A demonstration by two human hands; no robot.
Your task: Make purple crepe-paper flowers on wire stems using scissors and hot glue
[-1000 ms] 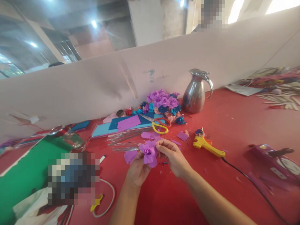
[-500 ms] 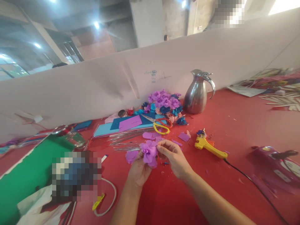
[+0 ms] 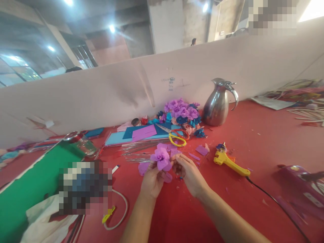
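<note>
My left hand is closed around the underside of a purple paper flower, whose layered petals face up towards me. A loose purple petal shows below the flower, by the left fingers. Close to the flower's right edge, my right hand has its fingertips pinched together; what lies between them is too small to make out. Purple paper pieces and thin silvery wires lie just beyond the hands. Scissors with yellow and orange handles rest on stacked coloured paper.
A yellow glue gun with a black cord lies to the right. Behind stand a metal jug and a heap of paper flowers. On the left are a glass jar, a green board and a white cable.
The flower has turned so its centre faces me more. My right fingertips have drawn off the petal slightly and curled in. The whole view has shifted a little.
</note>
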